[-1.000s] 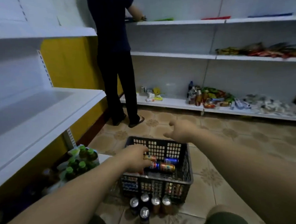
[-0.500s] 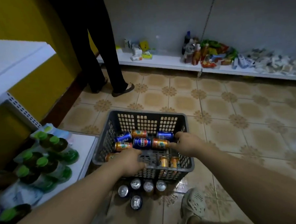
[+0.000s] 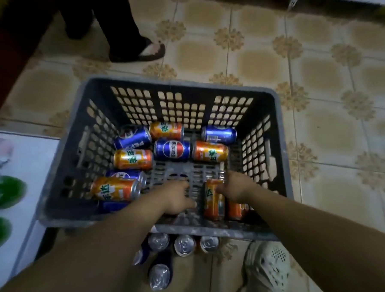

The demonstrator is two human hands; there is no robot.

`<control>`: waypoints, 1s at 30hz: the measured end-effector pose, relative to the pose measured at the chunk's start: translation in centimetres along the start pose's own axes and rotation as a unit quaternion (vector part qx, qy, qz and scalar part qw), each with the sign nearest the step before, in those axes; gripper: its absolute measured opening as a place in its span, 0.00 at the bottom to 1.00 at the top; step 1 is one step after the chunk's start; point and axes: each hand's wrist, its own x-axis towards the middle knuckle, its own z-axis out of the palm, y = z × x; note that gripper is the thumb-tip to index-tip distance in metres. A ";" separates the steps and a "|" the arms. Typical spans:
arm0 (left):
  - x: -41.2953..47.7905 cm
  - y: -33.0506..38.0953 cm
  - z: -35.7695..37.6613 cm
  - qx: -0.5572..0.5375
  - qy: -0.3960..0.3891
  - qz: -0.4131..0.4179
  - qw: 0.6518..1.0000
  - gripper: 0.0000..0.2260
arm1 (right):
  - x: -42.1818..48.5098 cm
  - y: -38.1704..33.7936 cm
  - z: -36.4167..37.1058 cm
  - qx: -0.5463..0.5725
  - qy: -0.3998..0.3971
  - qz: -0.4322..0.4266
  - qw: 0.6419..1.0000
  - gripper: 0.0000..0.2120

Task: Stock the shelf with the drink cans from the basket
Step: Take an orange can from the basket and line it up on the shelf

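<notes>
Right fingers (image 3: 221,189) on orange 美年达 can (image 3: 213,204)

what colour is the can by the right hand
Orange. The can at the right hand shows best in the head view.

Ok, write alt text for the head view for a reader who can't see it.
Two hands are inside a grey basket on a tiled floor: the right hand grips an upright orange can, the left hand is low beside it. Blue and orange cans lie inside; more cans stand on the floor outside.
</notes>
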 end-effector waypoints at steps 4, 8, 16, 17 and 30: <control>3.7 -1.2 1.3 0.009 -0.043 0.011 0.999 0.32 | 4.6 1.7 2.7 -0.097 -0.001 0.037 0.995 0.32; 5.0 -1.8 2.1 0.006 -0.081 0.009 0.997 0.34 | 6.3 1.9 4.1 -0.132 -0.012 0.056 0.990 0.40; 1.6 -1.4 1.1 -0.091 -0.038 -0.018 0.995 0.29 | 1.8 -1.3 3.0 0.083 0.077 -0.066 0.991 0.21; 0.6 -1.2 0.8 -0.112 -0.019 -0.021 0.993 0.30 | 0.5 -1.7 2.5 0.111 0.093 -0.074 0.987 0.22; -28.2 1.7 -7.8 -0.297 0.228 0.103 0.921 0.28 | -25.8 -16.8 -7.9 0.214 0.235 -0.263 0.911 0.39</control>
